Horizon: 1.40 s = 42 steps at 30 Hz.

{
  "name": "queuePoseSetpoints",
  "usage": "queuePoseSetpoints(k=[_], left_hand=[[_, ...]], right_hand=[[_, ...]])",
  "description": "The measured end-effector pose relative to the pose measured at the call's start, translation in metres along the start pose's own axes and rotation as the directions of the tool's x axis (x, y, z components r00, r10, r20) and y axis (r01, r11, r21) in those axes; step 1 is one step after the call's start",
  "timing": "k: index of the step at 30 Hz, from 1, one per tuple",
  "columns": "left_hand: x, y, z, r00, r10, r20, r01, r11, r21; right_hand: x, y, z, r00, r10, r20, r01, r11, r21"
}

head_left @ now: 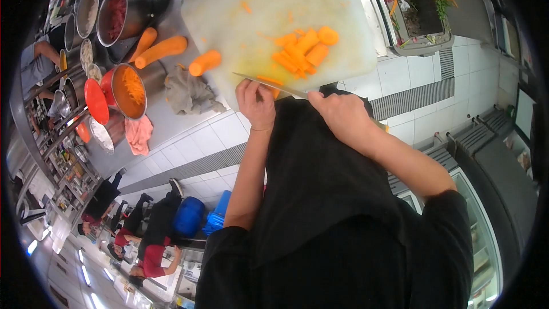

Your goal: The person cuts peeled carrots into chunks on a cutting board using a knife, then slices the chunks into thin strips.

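Observation:
My right hand is wrapped round the handle of a kitchen knife. The knife's blade reaches left across a piece of carrot at the near edge of the white cutting board. At the blade's tip end, my left hand has its fingers bent and pressed to that carrot; they partly hide it. Beyond the knife lies a pile of cut carrot chunks. A peeled carrot rests at the board's left edge.
Two more peeled carrots lie left of the board, near a grey cloth. A red pot with shredded carrot and several metal bowls stand farther left. A bin with peelings is at the upper right. Several people work in the background.

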<state>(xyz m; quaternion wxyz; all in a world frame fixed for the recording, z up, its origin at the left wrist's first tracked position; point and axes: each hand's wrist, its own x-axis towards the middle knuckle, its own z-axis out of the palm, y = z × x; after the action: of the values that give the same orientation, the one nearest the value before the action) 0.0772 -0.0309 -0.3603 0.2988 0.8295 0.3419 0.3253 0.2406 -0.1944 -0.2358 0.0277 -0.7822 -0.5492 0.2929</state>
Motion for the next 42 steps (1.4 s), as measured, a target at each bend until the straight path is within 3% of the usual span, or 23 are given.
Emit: queuePoseSetpoints(k=[4,8,11,13,15,16,18,19,21,22,24,28,31,42], left_hand=[[0.004,0.001,0.003,0.999,0.017,-0.038,-0.018,1.000,-0.016],[0.001,-0.004,0.004,0.999,0.034,-0.030,-0.035,0.999,-0.029],[0.009,-0.001,-0.004,0.999,0.036,0.018,-0.035,0.998,-0.051],[0.009,0.006,-0.023,0.997,0.025,0.074,-0.022,0.998,-0.051],[0.025,0.019,-0.043,0.957,0.231,0.176,-0.237,0.971,0.015],[0.032,0.023,-0.047,0.960,0.227,0.166,-0.233,0.972,0.017],[0.039,0.025,-0.047,0.852,0.360,0.380,-0.390,0.921,0.002],[0.035,0.022,-0.044,0.866,0.344,0.364,-0.374,0.927,0.014],[0.027,0.018,-0.039,0.920,0.056,0.389,-0.109,0.987,0.116],[0.022,0.018,-0.041,0.930,0.032,0.367,-0.085,0.988,0.130],[0.017,0.025,-0.049,0.917,-0.215,0.337,0.249,0.967,-0.061],[0.010,0.016,-0.054,0.966,-0.109,0.234,0.131,0.988,-0.082],[0.013,0.020,-0.048,0.960,-0.075,0.270,0.124,0.978,-0.169],[0.027,0.036,-0.048,0.934,-0.038,0.354,0.057,0.997,-0.046]], right_hand=[[0.019,0.004,0.028,0.997,-0.020,-0.075,0.021,1.000,0.006],[0.021,0.009,0.031,1.000,-0.011,-0.018,0.011,0.999,-0.044],[0.030,0.029,0.029,0.988,-0.117,-0.096,0.123,0.991,0.053],[0.027,0.028,0.026,0.998,0.052,-0.027,-0.051,0.998,0.029],[0.026,0.027,0.018,0.998,0.052,-0.039,-0.052,0.999,0.018],[0.023,0.024,0.018,0.995,0.090,-0.041,-0.089,0.996,0.031],[0.015,0.020,0.022,0.994,0.107,-0.030,-0.107,0.994,0.024],[0.011,0.020,0.027,0.991,0.101,-0.084,-0.096,0.994,0.060],[0.006,0.014,0.028,0.989,0.063,-0.131,-0.053,0.995,0.080],[0.002,0.009,0.027,0.989,0.084,-0.125,-0.071,0.992,0.106],[-0.004,0.003,0.028,0.991,0.084,-0.104,-0.071,0.990,0.122],[-0.009,0.002,0.041,0.995,0.094,-0.035,-0.092,0.994,0.056],[-0.013,0.000,0.050,0.995,0.100,-0.017,-0.099,0.995,0.032],[-0.030,-0.016,0.043,0.992,0.129,0.010,-0.130,0.991,0.020]])
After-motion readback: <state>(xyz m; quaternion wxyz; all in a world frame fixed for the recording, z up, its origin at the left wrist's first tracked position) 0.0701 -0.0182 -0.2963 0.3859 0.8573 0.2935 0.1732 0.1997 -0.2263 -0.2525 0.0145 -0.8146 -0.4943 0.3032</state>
